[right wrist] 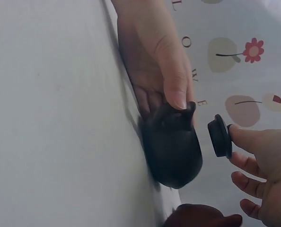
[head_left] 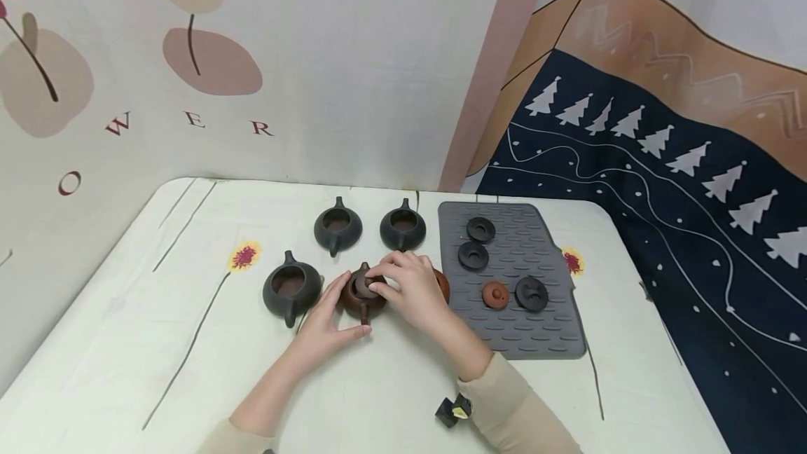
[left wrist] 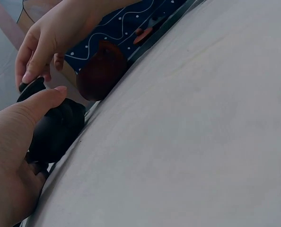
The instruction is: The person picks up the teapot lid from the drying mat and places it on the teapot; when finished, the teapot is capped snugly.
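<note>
A dark brown teapot point(head_left: 373, 307) stands on the table in front of the person. Around its left side lies the left hand point(head_left: 323, 322), with the thumb at the handle in the right wrist view. The right hand point(head_left: 416, 293) pinches a lid point(right wrist: 220, 137) by its knob. That lid is held just above the teapot's opening, tilted in the head view, and a gap shows between lid and pot in the right wrist view. Partly hidden behind the right hand is a reddish-brown teapot point(head_left: 443, 287), which also shows in the left wrist view.
Three dark teapots without lids stand near: one on the left point(head_left: 274, 303), two farther back point(head_left: 328, 235) point(head_left: 403, 238). A grey mat point(head_left: 536, 335) on the right bears a reddish-brown lid point(head_left: 496, 295) and three dark lids point(head_left: 474, 265). Printed cloth walls rise behind the table.
</note>
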The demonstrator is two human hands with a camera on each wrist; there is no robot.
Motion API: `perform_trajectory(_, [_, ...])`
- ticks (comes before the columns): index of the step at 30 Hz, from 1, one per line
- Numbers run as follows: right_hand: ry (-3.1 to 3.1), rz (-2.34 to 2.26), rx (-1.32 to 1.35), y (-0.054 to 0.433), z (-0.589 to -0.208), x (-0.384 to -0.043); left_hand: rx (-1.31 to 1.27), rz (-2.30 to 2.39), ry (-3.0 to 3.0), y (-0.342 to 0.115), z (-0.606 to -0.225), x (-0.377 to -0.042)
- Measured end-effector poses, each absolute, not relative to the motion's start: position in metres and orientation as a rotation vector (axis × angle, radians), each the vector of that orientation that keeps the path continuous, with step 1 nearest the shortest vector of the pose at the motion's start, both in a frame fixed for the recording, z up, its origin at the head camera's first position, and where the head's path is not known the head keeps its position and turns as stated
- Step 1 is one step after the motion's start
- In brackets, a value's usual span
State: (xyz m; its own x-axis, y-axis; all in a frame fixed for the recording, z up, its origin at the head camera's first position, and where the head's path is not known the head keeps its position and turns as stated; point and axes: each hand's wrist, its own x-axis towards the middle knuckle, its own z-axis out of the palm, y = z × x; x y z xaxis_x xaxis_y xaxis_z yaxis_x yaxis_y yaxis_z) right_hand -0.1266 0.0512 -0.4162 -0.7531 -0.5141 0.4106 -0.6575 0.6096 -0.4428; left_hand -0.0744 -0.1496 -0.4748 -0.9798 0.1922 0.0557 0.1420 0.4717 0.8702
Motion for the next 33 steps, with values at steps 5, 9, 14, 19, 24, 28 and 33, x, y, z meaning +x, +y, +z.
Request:
perform_trajectory(5, [-2.623,0.823,0.949,0.045,-0.419,-0.128,0.295,1.548,2.662,-0.150,-0.475,-0.074])
perform_trajectory(9, [-2.645,0.789,0.945,0.041,-0.423,-0.130,0.295,1.544,2.666,-0.150,-0.476,-0.075])
perform_trajectory(14, [-2.678,0.765,0.938,0.039,-0.428,-0.132,0.288,1.540,2.669,-0.149,-0.474,-0.075])
perform_trajectory(19, [-2.694,0.763,0.941,0.038,-0.431,-0.133,0.282,1.538,2.664,-0.149,-0.473,-0.075])
perform_trajectory(24, [-2.698,0.763,0.948,0.037,-0.432,-0.133,0.272,1.533,2.659,-0.149,-0.473,-0.074])
perform_trajectory(28, [-2.709,0.766,0.949,0.037,-0.432,-0.133,0.273,1.531,2.661,-0.149,-0.473,-0.074])
perform_trajectory(33, [-2.730,0.784,0.933,0.038,-0.431,-0.133,0.279,1.534,2.660,-0.149,-0.474,-0.074])
